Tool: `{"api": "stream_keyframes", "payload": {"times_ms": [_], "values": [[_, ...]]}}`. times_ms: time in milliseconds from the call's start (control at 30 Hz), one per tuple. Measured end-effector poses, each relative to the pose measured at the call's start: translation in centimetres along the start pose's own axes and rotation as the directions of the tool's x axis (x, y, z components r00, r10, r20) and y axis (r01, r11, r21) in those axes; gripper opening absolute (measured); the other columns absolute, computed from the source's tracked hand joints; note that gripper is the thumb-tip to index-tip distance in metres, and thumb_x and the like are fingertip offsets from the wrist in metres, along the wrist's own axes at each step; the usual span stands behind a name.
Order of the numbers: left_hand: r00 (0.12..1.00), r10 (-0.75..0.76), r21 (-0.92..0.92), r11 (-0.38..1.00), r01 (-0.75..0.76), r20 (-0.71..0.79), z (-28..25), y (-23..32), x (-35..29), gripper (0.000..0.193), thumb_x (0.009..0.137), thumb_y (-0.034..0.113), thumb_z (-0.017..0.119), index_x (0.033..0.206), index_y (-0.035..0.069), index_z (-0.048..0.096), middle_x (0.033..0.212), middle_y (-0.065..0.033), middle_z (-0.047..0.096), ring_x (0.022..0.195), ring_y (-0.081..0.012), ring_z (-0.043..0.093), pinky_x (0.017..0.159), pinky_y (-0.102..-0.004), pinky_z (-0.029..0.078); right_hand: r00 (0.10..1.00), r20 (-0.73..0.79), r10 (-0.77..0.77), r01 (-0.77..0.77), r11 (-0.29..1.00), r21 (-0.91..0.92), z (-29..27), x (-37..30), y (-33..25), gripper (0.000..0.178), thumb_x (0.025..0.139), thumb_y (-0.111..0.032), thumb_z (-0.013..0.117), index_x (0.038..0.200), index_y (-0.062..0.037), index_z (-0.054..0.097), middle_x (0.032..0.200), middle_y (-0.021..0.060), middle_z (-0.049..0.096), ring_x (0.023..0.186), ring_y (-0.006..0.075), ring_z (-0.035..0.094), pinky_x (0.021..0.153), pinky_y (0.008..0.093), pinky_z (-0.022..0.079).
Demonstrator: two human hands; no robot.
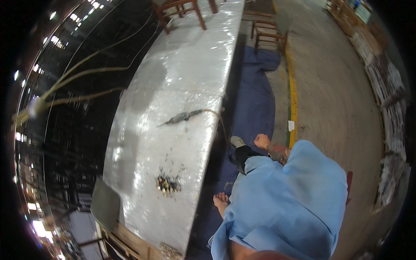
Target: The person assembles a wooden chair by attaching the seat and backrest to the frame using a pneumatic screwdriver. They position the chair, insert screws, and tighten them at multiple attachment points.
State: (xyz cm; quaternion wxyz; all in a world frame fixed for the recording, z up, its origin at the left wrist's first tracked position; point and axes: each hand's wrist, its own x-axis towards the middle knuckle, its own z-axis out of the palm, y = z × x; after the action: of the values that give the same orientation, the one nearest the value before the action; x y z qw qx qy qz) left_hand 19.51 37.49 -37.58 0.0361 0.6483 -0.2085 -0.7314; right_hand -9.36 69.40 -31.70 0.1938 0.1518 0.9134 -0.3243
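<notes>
My left hand (221, 199) hangs beside the near edge of a long table (186, 71) wrapped in shiny clear film. Its fingers are curled in, and I see nothing in them. Farther along, my right hand (261, 141) is held in a loose fist in front of my body, with nothing showing in it. Neither hand touches the table. On the film lies a grey corded hand tool (185, 116) with a thin pointed tip, its cord running over the table edge. A small heap of dark and brass-coloured pieces (167, 184), perhaps hardware, is scattered nearer to my left hand.
A wooden chair (180, 12) stands on the table's far end. Beyond the table, another wooden chair or stool (268, 37) stands near a blue floor sheet (255, 93). Wrapped stacks (385, 86) line the right side. A grey-backed chair (105, 204) is at lower left.
</notes>
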Motion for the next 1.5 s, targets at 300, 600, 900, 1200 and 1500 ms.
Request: {"api": "stream_keyframes", "payload": {"times_ms": [300,600,900,1200,1500], "values": [[0.925,0.159,0.306,0.913,-0.272,0.346,22.5,10.3,-2.8,0.035,0.097,0.042,0.045,0.102,0.008,0.055,0.099,-0.0089,0.061,0.099,-0.025,0.06,0.072,-0.0408,0.053,0.998,-0.055,0.008,0.005,0.97,0.243,-3.5,8.4,3.7,0.03,0.079,-0.028,0.06,0.092,-0.0033,0.073,0.098,0.0218,0.07,0.099,0.0397,0.066,0.089,0.0471,0.051],[0.882,0.069,0.381,0.884,-0.27,0.466,52.8,12.1,-1.3,0.03,0.094,0.042,0.054,0.089,0.012,0.055,0.084,-0.0024,0.059,0.086,-0.0228,0.06,0.073,-0.0415,0.049,0.88,-0.25,0.404,-0.093,0.663,0.742,-24.2,23.2,6.9,0.024,0.086,-0.024,0.064,0.094,-0.0015,0.067,0.071,0.0099,0.067,0.065,0.0173,0.067,0.057,0.0335,0.052],[0.829,-0.173,0.663,0.694,-0.28,0.532,76.4,2.3,0.2,0.027,0.097,0.039,0.048,0.097,0.012,0.053,0.083,-0.0039,0.061,0.075,-0.02,0.061,0.065,-0.038,0.048,0.756,-0.339,0.56,-0.125,0.632,0.765,-34.0,30.5,13.6,0.032,0.085,-0.03,0.064,0.094,-0.0001,0.068,0.069,0.0111,0.067,0.063,0.0207,0.067,0.061,0.0362,0.052],[0.782,-0.373,0.719,0.683,-0.133,0.499,99.1,-3.1,0.1,0.027,0.098,0.032,0.047,0.082,0.012,0.055,0.083,-0.0063,0.06,0.083,-0.0237,0.059,0.075,-0.0424,0.048,0.488,0.217,0.846,-0.586,0.133,0.8,-21.2,28.3,21.8,0.023,0.087,-0.024,0.061,0.095,-0.0026,0.064,0.068,0.0104,0.06,0.058,0.0211,0.06,0.047,0.0382,0.045],[0.66,-0.355,0.731,0.114,-0.673,0.663,133.8,-18.3,-7.3,0.025,0.095,0.032,0.057,0.089,0.009,0.061,0.078,-0.0046,0.064,0.064,-0.0157,0.062,0.055,-0.0312,0.045,0.521,0.038,0.853,-0.188,0.071,0.98,-32.1,45.8,22.0,0.026,0.083,-0.022,0.064,0.076,0.003,0.062,0.058,0.0123,0.059,0.045,0.0242,0.058,0.039,0.0403,0.046]]}}
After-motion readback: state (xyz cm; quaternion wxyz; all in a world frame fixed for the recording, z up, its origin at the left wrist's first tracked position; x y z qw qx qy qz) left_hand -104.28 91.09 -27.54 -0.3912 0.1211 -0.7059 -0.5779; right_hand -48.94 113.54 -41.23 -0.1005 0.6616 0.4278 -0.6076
